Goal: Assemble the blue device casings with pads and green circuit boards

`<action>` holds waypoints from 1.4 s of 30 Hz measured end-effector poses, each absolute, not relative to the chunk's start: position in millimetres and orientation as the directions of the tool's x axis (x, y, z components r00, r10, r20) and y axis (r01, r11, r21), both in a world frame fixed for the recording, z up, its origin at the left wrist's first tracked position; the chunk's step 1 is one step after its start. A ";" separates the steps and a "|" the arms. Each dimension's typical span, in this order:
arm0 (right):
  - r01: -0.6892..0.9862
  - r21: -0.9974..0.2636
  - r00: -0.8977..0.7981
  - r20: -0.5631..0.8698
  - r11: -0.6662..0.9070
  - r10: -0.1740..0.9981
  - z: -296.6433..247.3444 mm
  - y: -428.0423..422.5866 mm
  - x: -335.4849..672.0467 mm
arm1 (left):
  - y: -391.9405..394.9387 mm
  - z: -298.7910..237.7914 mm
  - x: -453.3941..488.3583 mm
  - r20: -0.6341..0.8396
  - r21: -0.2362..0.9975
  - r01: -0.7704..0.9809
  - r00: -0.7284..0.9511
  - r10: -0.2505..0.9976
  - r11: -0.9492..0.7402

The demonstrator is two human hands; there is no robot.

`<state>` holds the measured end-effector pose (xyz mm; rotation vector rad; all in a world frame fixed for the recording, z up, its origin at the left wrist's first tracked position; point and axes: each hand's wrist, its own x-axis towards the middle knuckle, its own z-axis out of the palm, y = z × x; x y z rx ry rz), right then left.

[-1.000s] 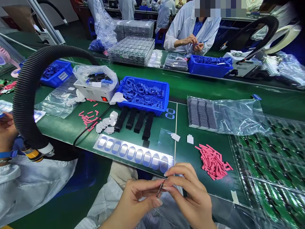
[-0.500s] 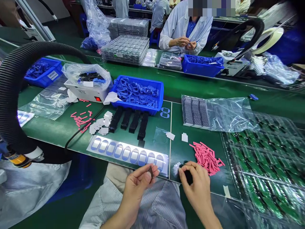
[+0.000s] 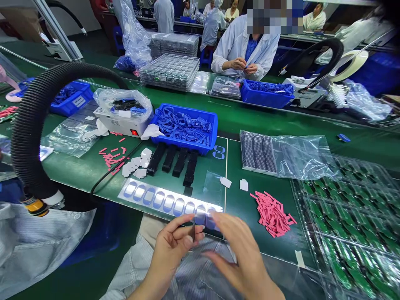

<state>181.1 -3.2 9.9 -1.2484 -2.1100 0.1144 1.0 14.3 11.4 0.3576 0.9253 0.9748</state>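
Note:
My left hand [image 3: 175, 246] pinches a small, thin dark piece [image 3: 193, 230] edge-on between thumb and fingers, above my lap at the table's front edge. Close to its right is my right hand [image 3: 240, 254], slightly blurred, thumb and fingers apart with nothing visible between them. Its fingertips overlap the right end of a sheet of oval blue-rimmed stickers [image 3: 168, 203] in the picture. Beyond my hands lie white cut cards [image 3: 244, 185], with a heap of pink strips [image 3: 273, 214] to the right.
A blue bin of blue plastic frames [image 3: 184, 127] stands behind rows of black pieces [image 3: 173, 161]. Green circuit boards in clear trays [image 3: 353, 233] fill the right side. A black flexible hose [image 3: 28, 125] arches at left. A co-worker [image 3: 246, 50] sits opposite.
My right hand has moved left from beside the pink strips toward my left hand, its fingers spreading. The black patch at its fingers no longer shows. My left hand keeps its pinch.

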 end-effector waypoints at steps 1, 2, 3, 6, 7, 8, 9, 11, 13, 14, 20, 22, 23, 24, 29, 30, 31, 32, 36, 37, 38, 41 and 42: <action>0.704 -0.397 -0.362 0.514 0.589 0.778 16.8 2.3 171.6 | 13.9 9.7 -0.3 -0.470 0.646 -0.545 0.269 0.841 0.535; 0.667 -0.393 -0.395 0.533 0.633 0.748 22.4 7.3 163.2 | 13.5 8.1 -2.1 -0.429 0.657 -0.541 0.305 0.850 0.526; 0.636 -0.393 -0.416 0.551 0.664 0.724 26.6 11.2 156.1 | 13.3 7.0 -4.5 -0.391 0.662 -0.542 0.339 0.856 0.518; 0.519 -0.540 -0.345 0.577 0.662 0.740 30.9 15.1 142.2 | 12.0 10.3 -12.1 -0.335 0.645 -0.546 0.427 0.840 0.535; 0.442 -0.648 -0.295 0.548 0.620 0.783 30.3 13.7 139.0 | 11.1 13.8 -14.0 -0.331 0.639 -0.528 0.468 0.820 0.560; 0.338 -0.762 -0.241 0.497 0.552 0.833 29.1 11.2 135.9 | 10.0 18.1 -15.1 -0.332 0.626 -0.504 0.518 0.788 0.595; 0.218 -0.857 -0.197 0.430 0.467 0.881 27.7 7.9 132.8 | 8.8 22.6 -15.5 -0.341 0.603 -0.482 0.564 0.752 0.635; 0.021 -0.953 -0.162 0.295 0.302 0.942 25.0 0.9 127.0 | 6.4 30.4 -14.8 -0.369 0.513 -0.477 0.628 0.685 0.714; -0.049 -0.975 -0.177 0.220 0.215 0.959 24.0 -4.1 123.7 | 4.9 34.8 -13.6 -0.388 0.400 -0.519 0.651 0.652 0.756; -0.045 -0.978 -0.184 0.209 0.204 0.961 24.7 -5.2 123.7 | 4.5 35.8 -13.3 -0.394 0.364 -0.537 0.651 0.648 0.761; 0.239 -0.856 -0.086 0.451 0.458 0.888 44.2 4.3 143.7 | 3.7 37.1 -14.7 -0.440 0.491 -0.561 0.501 0.745 0.667; 0.398 -0.763 -0.115 0.509 0.509 0.853 51.2 8.4 149.4 | 3.3 38.3 -14.0 -0.438 0.575 -0.539 0.433 0.788 0.616; 0.446 -0.730 -0.141 0.515 0.518 0.846 53.4 9.9 150.9 | 3.2 38.6 -13.5 -0.429 0.600 -0.529 0.420 0.800 0.600; 0.468 -0.713 -0.159 0.514 0.523 0.843 54.9 11.0 151.7 | 3.2 38.5 -13.1 -0.412 0.620 -0.522 0.418 0.810 0.585; 0.488 -0.704 -0.181 0.497 0.516 0.849 55.5 12.5 151.6 | 3.5 32.5 -14.6 -0.321 0.737 -0.448 0.428 0.845 0.506; 0.491 -0.704 -0.177 0.496 0.513 0.850 55.4 12.4 151.9 | 3.5 31.3 -15.3 -0.316 0.752 -0.430 0.430 0.846 0.499; 0.493 -0.705 -0.174 0.495 0.510 0.852 55.4 12.2 152.4 | 3.5 30.5 -15.9 -0.314 0.765 -0.413 0.430 0.846 0.494; 0.494 -0.706 -0.172 0.493 0.508 0.853 55.4 12.0 152.9 | 3.5 30.2 -16.2 -0.315 0.776 -0.398 0.427 0.848 0.489; 0.503 -0.693 -0.165 0.511 0.517 0.844 55.5 11.4 155.3 | 3.4 32.0 -15.4 -0.314 0.798 -0.367 0.425 0.849 0.479; 0.506 -0.686 -0.166 0.518 0.523 0.839 55.7 11.4 155.8 | 3.2 32.7 -15.0 -0.316 0.798 -0.365 0.425 0.849 0.479; 0.509 -0.680 -0.165 0.525 0.528 0.835 56.0 11.6 156.2 | 2.9 33.2 -14.6 -0.315 0.800 -0.363 0.425 0.849 0.478; 0.508 -0.679 -0.159 0.531 0.531 0.832 57.0 12.1 157.2 | 1.6 33.4 -14.3 -0.320 0.804 -0.353 0.423 0.848 0.479; 0.505 -0.683 -0.156 0.530 0.528 0.834 57.2 12.2 157.4 | 1.0 32.9 -14.4 -0.321 0.805 -0.348 0.425 0.846 0.480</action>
